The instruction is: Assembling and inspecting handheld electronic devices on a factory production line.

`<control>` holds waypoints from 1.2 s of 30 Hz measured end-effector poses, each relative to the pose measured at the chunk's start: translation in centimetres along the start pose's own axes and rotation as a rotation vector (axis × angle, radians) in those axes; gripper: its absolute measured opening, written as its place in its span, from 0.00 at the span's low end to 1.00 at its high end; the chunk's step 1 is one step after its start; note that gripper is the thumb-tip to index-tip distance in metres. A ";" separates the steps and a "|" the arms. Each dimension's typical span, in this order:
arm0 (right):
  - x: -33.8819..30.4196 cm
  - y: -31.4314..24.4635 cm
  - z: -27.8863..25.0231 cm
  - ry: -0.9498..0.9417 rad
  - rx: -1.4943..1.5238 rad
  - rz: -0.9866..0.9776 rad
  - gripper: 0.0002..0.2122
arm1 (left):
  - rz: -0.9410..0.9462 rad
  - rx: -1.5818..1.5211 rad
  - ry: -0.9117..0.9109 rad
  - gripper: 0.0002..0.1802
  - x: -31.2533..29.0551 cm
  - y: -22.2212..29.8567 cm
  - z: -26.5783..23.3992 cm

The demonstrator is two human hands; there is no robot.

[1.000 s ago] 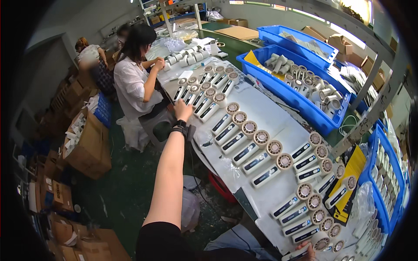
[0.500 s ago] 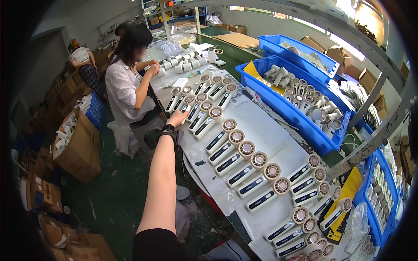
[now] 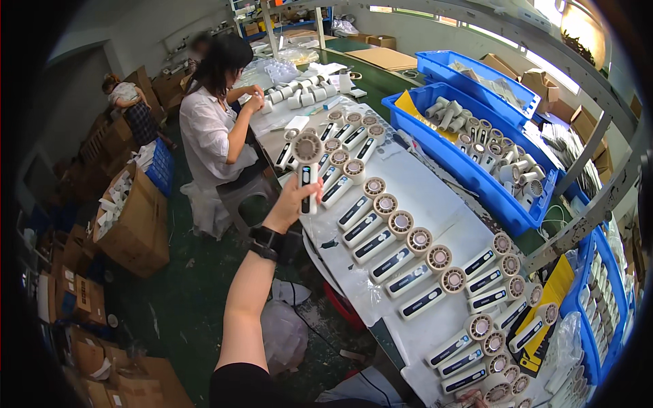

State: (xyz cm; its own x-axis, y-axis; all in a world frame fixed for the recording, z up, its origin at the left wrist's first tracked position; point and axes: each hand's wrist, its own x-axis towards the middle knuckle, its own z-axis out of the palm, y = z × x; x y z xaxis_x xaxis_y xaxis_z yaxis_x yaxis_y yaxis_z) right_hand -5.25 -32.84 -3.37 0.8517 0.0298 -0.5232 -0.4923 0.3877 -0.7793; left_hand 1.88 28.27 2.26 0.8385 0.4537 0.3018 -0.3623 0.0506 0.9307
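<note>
Brown cardboard boxes (image 3: 132, 231) along left floor, yellow-black flat package (image 3: 554, 292) near right blue bin (image 3: 612, 306).

Single head view; fisheye, looking down from above; faces forward along worktable (image 3: 435, 204); moderately near.

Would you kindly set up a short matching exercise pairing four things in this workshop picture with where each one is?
Things:
1. handheld fan
2. black wristband
3. blue bin
4. cardboard box

Places:
A. on the floor, left of the seated person
B. on the left wrist
C. on the right side of the bench, filled with white fan parts
D. raised above the table in the left hand

Pairs: 1-D, 2-B, 3-C, 4-A
</note>
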 end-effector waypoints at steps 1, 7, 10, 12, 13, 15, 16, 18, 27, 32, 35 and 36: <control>-0.4 0.4 0.2 0.003 -0.002 0.000 0.12 | -0.022 0.002 -0.011 0.14 -0.7 0.2 0.9; -1.7 0.6 1.2 -0.048 -0.157 -0.271 0.12 | -0.030 -0.129 -0.093 0.15 -4.4 1.2 5.5; -1.9 0.5 0.0 -0.100 -0.003 -0.107 0.11 | -0.029 -0.144 -0.125 0.16 -5.7 1.5 7.3; -1.7 0.9 -0.9 -0.121 -0.022 -0.086 0.11 | -0.026 -0.152 -0.143 0.17 -6.3 1.5 8.2; -1.8 1.0 -0.9 -0.118 -0.021 -0.089 0.11 | -0.013 -0.142 -0.162 0.18 -6.7 1.4 8.7; -2.0 1.3 -0.6 -0.097 0.006 -0.144 0.11 | 0.014 -0.123 -0.201 0.19 -7.2 1.2 9.5; -2.2 1.3 -0.6 -0.086 0.019 -0.172 0.10 | 0.013 -0.127 -0.205 0.19 -7.5 1.2 9.8; -2.8 0.8 -0.2 -0.126 0.012 -0.188 0.10 | -0.010 -0.128 -0.217 0.20 -8.0 1.4 10.5; -4.1 0.0 0.3 -0.206 0.031 -0.198 0.09 | -0.063 -0.168 -0.308 0.22 -9.7 1.2 12.2; -4.1 0.0 0.6 -0.202 0.034 -0.182 0.09 | -0.123 -0.243 -0.365 0.15 -10.4 1.1 12.7; -3.9 0.4 0.5 -0.191 0.061 -0.192 0.09 | -0.131 -0.270 -0.421 0.25 -10.8 1.0 12.9; -3.8 0.6 0.5 -0.188 0.073 -0.197 0.09 | -0.135 -0.270 -0.422 0.25 -10.9 1.0 13.0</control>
State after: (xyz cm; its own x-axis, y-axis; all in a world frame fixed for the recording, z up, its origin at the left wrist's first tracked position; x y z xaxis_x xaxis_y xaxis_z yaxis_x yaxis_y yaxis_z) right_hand -8.66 -32.31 -1.70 0.9515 0.1146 -0.2854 -0.3051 0.4682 -0.8293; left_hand -2.34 11.82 2.60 0.9559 0.0315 0.2922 -0.2853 0.3372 0.8972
